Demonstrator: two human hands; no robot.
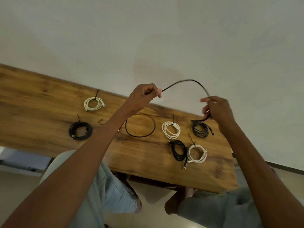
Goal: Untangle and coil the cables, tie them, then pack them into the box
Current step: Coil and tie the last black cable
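Head view: you hold a thin black cable arched between both raised hands, above the wooden table.

Your left hand pinches one stretch of the cable between thumb and curled fingers; your right hand grips the other stretch, fingers curled round it, with the cable running down from that hand toward the table. A loose black loop lies on the table under your left wrist. Tied coils on the table: white coil far left, black coil at left, white coil in the middle, dark coil under your right hand, black coil touching a white coil near the front edge. No box in view.
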